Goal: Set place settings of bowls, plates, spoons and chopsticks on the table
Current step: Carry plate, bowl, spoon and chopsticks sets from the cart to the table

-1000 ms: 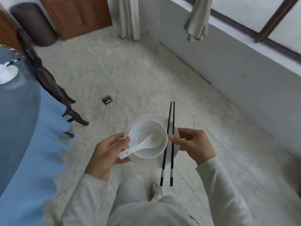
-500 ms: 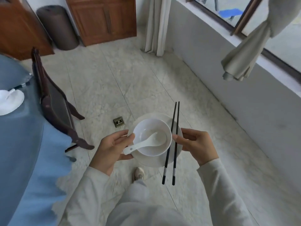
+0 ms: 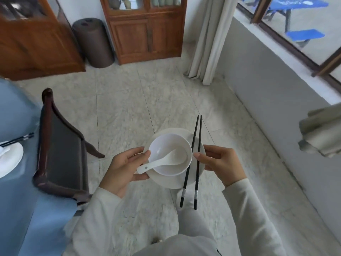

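Table cropped left; plate mostly hidden.

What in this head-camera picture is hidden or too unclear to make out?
- Table: cut off by the left edge, so most of its top is unseen.
- Setting already on the table: partly cropped by that edge; its plate and chopsticks show only in part.
- Plate in the hands: its middle is covered by the bowl.
- Right hand: its fingers go under the plate, so the grip there is hidden.
- Cabinet shelf items: blurred, too small.
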Demonstrator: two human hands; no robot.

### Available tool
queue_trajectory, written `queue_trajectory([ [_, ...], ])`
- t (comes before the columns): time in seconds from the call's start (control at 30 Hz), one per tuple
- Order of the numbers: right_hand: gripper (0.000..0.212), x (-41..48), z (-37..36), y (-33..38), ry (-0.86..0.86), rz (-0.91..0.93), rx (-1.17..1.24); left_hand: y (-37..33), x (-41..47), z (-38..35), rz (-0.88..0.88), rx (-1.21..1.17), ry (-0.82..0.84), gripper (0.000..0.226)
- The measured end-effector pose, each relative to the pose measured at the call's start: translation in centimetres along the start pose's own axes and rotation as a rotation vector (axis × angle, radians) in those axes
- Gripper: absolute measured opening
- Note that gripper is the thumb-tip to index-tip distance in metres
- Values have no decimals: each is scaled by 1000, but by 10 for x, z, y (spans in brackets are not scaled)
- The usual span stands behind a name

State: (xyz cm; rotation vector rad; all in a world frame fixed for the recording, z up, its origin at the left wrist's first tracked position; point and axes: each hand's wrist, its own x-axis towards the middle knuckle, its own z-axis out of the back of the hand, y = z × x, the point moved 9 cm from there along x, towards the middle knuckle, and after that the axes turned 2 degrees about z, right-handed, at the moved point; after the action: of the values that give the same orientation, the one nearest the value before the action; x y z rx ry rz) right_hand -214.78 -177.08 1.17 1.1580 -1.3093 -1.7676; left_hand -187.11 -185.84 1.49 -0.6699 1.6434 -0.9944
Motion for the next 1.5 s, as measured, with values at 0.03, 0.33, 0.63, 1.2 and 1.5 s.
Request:
queue_trajectory([
  [0.03, 29, 30, 1, 6, 18, 11, -4, -10, 22, -5, -8, -16, -15, 37],
  [0.33, 25, 261, -17, 91, 234, 50, -80, -107, 172, -20, -20, -134, -205, 55],
  [0.63, 28, 444, -93, 147, 387, 46, -158, -179, 309, 19, -14, -217, -338, 49],
  [1.2, 27, 734, -346, 281, 597, 93, -207, -350, 540, 205, -79, -294, -560, 57],
  [1.5, 23, 881, -510, 328, 780, 155, -280, -412, 653, 312, -100, -364, -737, 22],
])
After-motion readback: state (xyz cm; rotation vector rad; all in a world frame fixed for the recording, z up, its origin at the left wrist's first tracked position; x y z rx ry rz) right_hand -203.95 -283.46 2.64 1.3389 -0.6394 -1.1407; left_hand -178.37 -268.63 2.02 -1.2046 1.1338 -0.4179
